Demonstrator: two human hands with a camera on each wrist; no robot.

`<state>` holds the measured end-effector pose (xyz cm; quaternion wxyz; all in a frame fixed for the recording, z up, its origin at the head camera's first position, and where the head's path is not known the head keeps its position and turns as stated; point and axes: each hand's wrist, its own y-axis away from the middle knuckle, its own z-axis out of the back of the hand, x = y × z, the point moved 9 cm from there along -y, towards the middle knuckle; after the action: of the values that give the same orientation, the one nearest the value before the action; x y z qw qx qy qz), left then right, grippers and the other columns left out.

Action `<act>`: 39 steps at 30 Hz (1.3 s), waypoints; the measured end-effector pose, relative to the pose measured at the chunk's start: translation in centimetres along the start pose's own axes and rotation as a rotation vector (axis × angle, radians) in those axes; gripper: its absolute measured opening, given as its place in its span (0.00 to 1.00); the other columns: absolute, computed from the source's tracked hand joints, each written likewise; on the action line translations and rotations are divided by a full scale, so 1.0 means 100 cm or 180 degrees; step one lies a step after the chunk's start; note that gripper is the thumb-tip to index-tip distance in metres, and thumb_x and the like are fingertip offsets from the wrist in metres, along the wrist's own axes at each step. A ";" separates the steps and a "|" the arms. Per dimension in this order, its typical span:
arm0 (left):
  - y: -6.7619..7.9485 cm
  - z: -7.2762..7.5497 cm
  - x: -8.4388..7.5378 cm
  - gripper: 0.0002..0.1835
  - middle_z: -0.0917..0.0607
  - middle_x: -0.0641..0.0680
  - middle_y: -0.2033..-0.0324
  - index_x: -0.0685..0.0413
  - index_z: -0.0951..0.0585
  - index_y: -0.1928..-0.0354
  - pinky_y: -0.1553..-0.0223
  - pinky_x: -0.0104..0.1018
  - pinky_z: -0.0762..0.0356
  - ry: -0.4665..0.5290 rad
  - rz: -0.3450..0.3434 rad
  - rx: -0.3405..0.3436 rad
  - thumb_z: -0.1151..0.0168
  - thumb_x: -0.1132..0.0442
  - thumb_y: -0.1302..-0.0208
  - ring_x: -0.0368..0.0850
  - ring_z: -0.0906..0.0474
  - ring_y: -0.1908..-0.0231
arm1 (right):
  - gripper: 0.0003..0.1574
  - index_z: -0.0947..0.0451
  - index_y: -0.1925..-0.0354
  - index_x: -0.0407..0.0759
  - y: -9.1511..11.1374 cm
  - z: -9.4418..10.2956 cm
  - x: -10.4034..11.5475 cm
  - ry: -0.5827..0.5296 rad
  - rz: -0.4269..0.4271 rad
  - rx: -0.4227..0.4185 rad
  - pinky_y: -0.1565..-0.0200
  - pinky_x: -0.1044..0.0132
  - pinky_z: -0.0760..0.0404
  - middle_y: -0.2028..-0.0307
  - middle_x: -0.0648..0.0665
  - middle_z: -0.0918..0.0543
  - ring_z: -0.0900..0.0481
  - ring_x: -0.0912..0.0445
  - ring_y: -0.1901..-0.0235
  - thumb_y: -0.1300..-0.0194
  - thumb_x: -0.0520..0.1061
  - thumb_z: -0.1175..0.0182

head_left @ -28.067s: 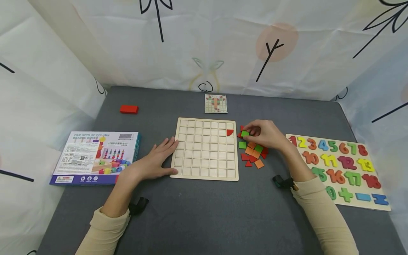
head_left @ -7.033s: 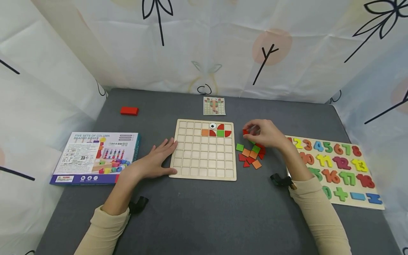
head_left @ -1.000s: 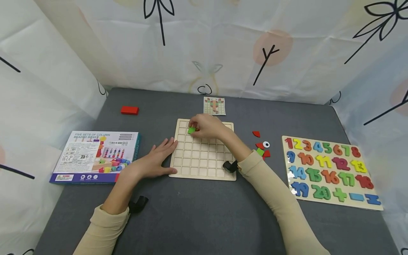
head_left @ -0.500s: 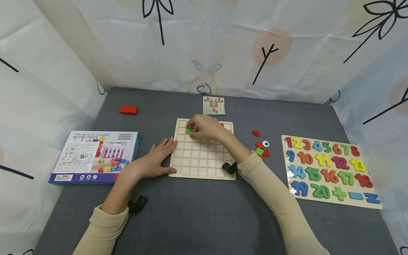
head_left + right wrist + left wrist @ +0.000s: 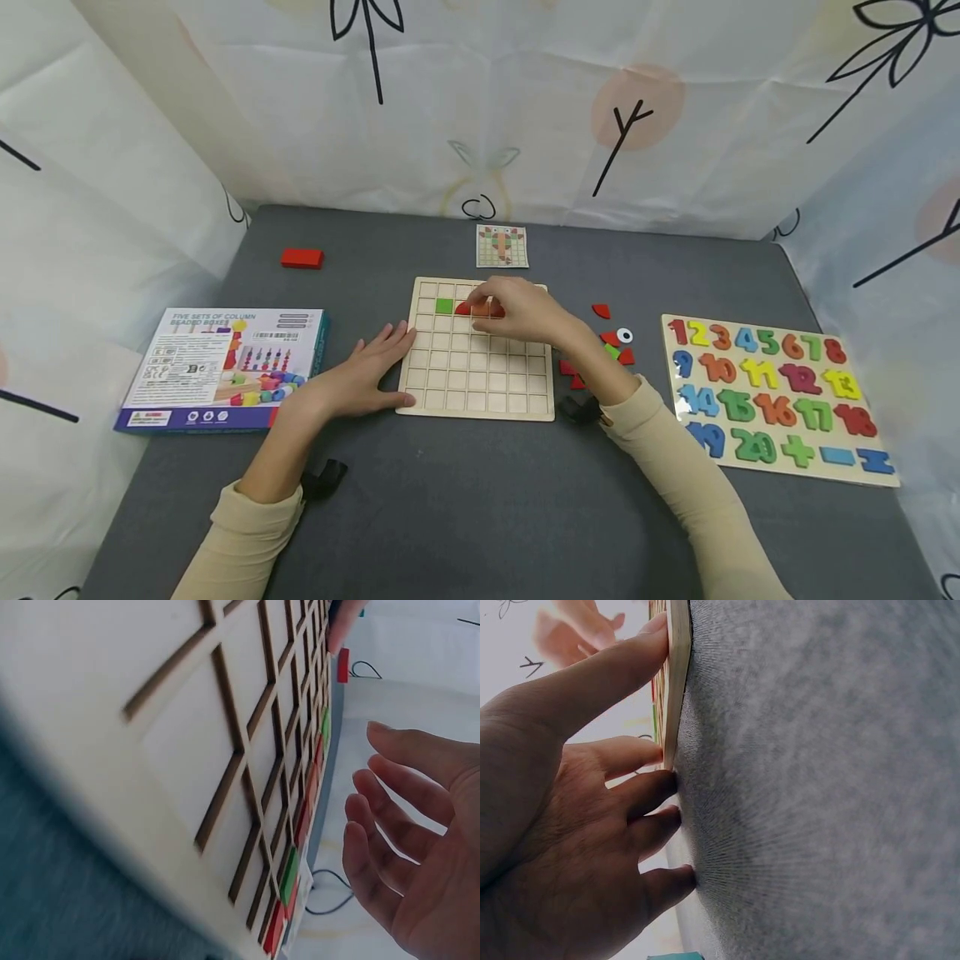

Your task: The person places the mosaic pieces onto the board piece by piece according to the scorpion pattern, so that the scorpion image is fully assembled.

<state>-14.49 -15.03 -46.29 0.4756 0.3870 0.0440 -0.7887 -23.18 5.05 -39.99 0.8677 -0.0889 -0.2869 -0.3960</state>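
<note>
My left hand (image 5: 352, 379) lies flat with fingers spread, thumb and index fingertip touching the left edge of the wooden grid board (image 5: 450, 375). My right hand (image 5: 525, 312) hovers over the board's upper rows. Its fingers, loosely bent, hold nothing in the right wrist view. Left of that hand, a green square tile (image 5: 445, 306) sits in a cell of the second row, beside a red curved tile (image 5: 462, 308). Further along, green tiles (image 5: 289, 876) and red tiles (image 5: 274, 930) show in the right wrist view; the hand hides them from the head camera.
Behind the board lies a small pattern card (image 5: 502, 247). Loose pieces, including a red quarter-round (image 5: 601, 311) and an eye tile (image 5: 624, 335), are to the right. A number board (image 5: 817, 429) stands at far right; a box (image 5: 225, 375) and red block (image 5: 302, 258) at left.
Over the half-minute, tiles have filled part of the upper rows and the loose pile has shrunk. Just now my right hand let go of the green tile and moved right. The left hand stays put.
</note>
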 end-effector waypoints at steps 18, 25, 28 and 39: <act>0.004 0.004 -0.015 0.56 0.55 0.64 0.12 0.58 0.52 0.12 0.17 0.78 0.66 -0.0097 0.0213 0.0108 0.27 0.49 0.29 0.70 0.65 0.12 | 0.24 0.13 0.39 0.38 0.094 0.047 -0.089 0.0108 -0.0713 -0.0373 0.54 0.52 0.16 0.46 0.37 0.10 0.13 0.46 0.53 0.29 0.45 0.26; 0.003 0.004 -0.015 0.56 0.55 0.64 0.12 0.57 0.52 0.12 0.17 0.77 0.66 -0.0107 0.0226 0.0106 0.27 0.49 0.29 0.69 0.65 0.12 | 0.25 0.15 0.38 0.36 0.114 0.060 -0.126 0.0210 -0.1187 -0.0323 0.52 0.46 0.18 0.45 0.32 0.13 0.17 0.42 0.50 0.28 0.45 0.27; 0.004 0.004 -0.016 0.57 0.56 0.64 0.11 0.57 0.52 0.12 0.17 0.77 0.66 -0.0106 0.0227 0.0109 0.27 0.49 0.29 0.69 0.65 0.12 | 0.25 0.16 0.38 0.34 0.117 0.062 -0.137 0.0182 -0.1289 -0.0245 0.50 0.43 0.16 0.45 0.30 0.13 0.16 0.40 0.50 0.28 0.44 0.28; 0.006 0.006 -0.021 0.57 0.55 0.65 0.12 0.58 0.51 0.12 0.18 0.79 0.65 -0.0110 0.0197 0.0102 0.26 0.48 0.29 0.71 0.64 0.12 | 0.19 0.14 0.46 0.31 0.118 0.066 -0.154 0.0017 -0.1338 -0.0210 0.53 0.54 0.15 0.54 0.32 0.10 0.12 0.43 0.56 0.30 0.43 0.27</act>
<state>-13.81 -14.10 -44.34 0.4943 0.3821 0.0111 -0.7807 -25.32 25.28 -42.44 0.7634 -0.0545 -0.2837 -0.5777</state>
